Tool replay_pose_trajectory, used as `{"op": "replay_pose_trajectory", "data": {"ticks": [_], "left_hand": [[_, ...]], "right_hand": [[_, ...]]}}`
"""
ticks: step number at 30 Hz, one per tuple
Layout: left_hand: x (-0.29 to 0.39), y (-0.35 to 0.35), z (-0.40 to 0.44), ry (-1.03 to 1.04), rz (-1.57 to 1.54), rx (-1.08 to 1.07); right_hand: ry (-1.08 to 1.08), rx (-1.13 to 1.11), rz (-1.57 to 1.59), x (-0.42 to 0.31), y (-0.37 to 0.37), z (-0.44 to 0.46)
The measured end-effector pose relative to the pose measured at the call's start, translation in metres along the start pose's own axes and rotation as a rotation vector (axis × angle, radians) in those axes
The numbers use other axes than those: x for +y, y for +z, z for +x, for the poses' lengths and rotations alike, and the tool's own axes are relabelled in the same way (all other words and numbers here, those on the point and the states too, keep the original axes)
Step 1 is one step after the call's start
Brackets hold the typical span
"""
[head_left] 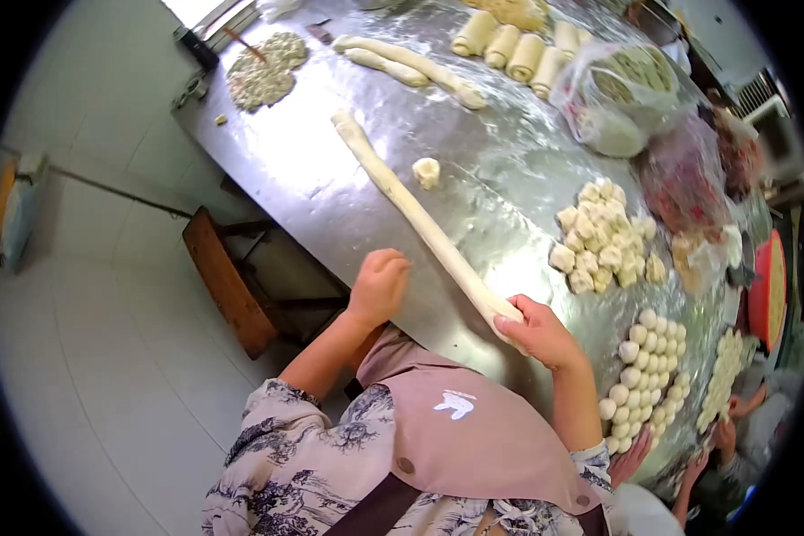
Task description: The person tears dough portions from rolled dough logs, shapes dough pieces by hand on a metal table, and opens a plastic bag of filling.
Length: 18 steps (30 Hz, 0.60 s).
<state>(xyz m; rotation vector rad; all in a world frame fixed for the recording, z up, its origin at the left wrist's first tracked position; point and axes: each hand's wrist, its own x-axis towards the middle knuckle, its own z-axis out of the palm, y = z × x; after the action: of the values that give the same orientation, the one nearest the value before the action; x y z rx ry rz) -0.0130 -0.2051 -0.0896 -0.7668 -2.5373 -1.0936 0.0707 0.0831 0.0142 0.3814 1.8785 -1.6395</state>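
Right hand (540,335) grips dough rope (431,234); left hand (380,288) curled shut. 1 lump (427,173) between rope and dough pile (602,238).

The one camera sits on the person's head. It looks forward and down, close over the apron (478,429) and the table (500,170).

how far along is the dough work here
Partway, it seems. A pile of small dough pieces looks portioned, and the balls look rounded. In hand is one long dough rope, its near end gripped by the right hand. Two more ropes and thick dough rolls lie uncut, probably left to portion.
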Motion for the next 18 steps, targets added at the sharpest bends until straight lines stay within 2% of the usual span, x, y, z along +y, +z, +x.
{"op": "replay_pose_trajectory", "data": {"ticks": [2, 4, 9, 12, 14, 16, 17, 18], "left_hand": [[-0.003, 0.001, -0.001, -0.074, 0.047, 0.045], [-0.005, 0.005, 0.004, -0.056, 0.072, 0.066], [-0.032, 0.004, 0.022, -0.113, 0.245, 0.027], [-0.064, 0.003, 0.039, -0.154, 0.31, 0.135], [-0.078, -0.003, 0.05, -0.163, 0.332, 0.161], [-0.092, -0.009, 0.056, -0.246, 0.333, 0.095], [-0.092, -0.008, 0.055, -0.254, 0.336, 0.13], [-0.088, -0.003, 0.053, -0.255, 0.335, 0.182]], "right_hand": [[0.016, 0.035, 0.027, 0.025, -0.009, -0.019], [0.094, 0.085, 0.08, 0.044, -0.021, -0.047], [-0.003, 0.365, -0.189, 0.096, -0.04, -0.089], [-0.139, 0.536, -0.484, 0.117, -0.039, -0.089], [-0.164, 0.605, -0.526, 0.116, -0.037, -0.091], [-0.203, 0.648, -0.588, 0.116, -0.04, -0.093], [-0.249, 0.624, -0.607, 0.11, -0.05, -0.095], [-0.236, 0.694, -0.608, 0.112, -0.065, -0.093]]}}
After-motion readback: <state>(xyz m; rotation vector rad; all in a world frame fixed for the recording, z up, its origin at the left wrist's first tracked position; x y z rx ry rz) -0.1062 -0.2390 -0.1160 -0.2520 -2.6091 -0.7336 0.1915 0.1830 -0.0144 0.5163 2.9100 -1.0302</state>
